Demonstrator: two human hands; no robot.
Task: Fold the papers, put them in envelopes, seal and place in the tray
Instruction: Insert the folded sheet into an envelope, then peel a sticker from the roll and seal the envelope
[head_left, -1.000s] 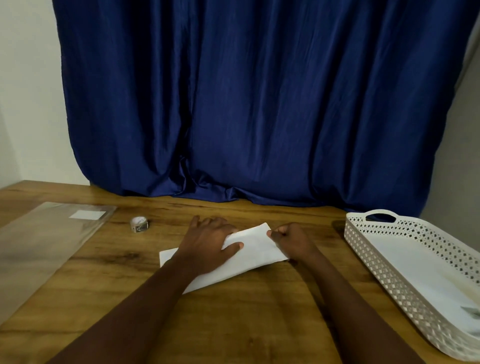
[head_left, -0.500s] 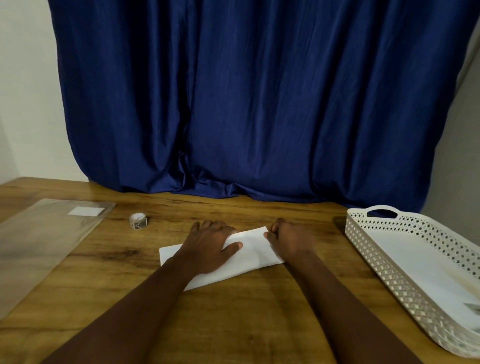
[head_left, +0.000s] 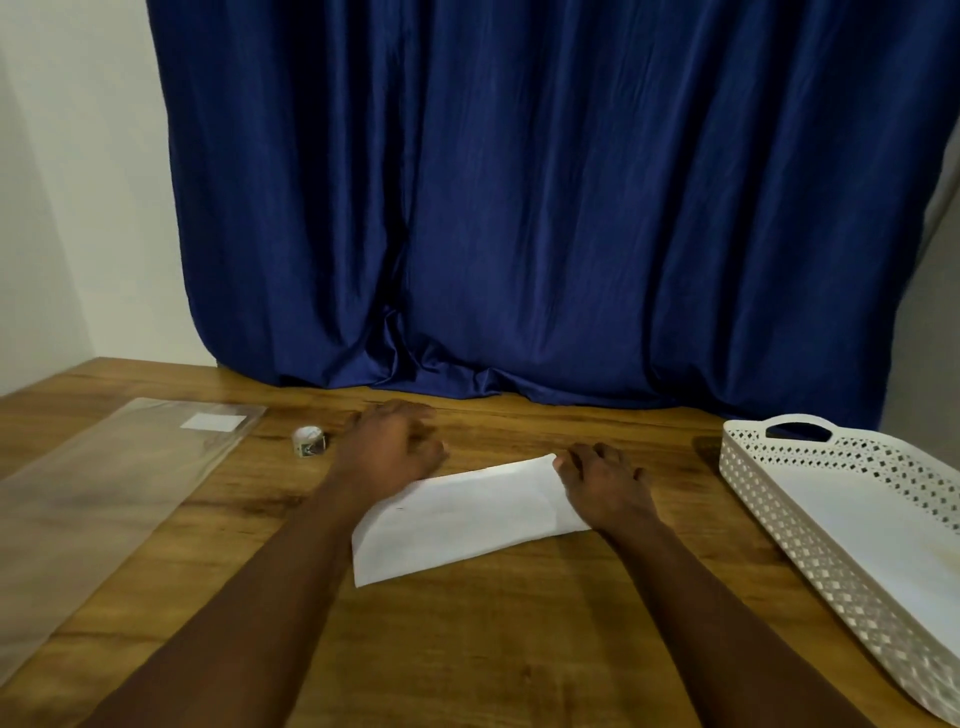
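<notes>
- Left hand (head_left: 387, 452) is motion-blurred; its fingers (head_left: 415, 415) cannot be made out.
- Tray (head_left: 810, 545), right of the right hand's fingers (head_left: 576, 462), is cut by the edge.
- Print on the tape roll (head_left: 307, 440) is too small.

a blue curtain (head_left: 519, 208) hangs behind the wooden table (head_left: 467, 649); a small tape roll (head_left: 307, 441) sits on it.

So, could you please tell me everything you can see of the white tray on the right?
The white tray looks like plastic, with low walls pierced in a lattice pattern and a cut-out handle at its far end. It sits flat on the wooden table, angled, right of the folded paper, and runs out of frame. Something flat and white lies inside, perhaps paper or envelopes. Neither hand touches it.
</notes>
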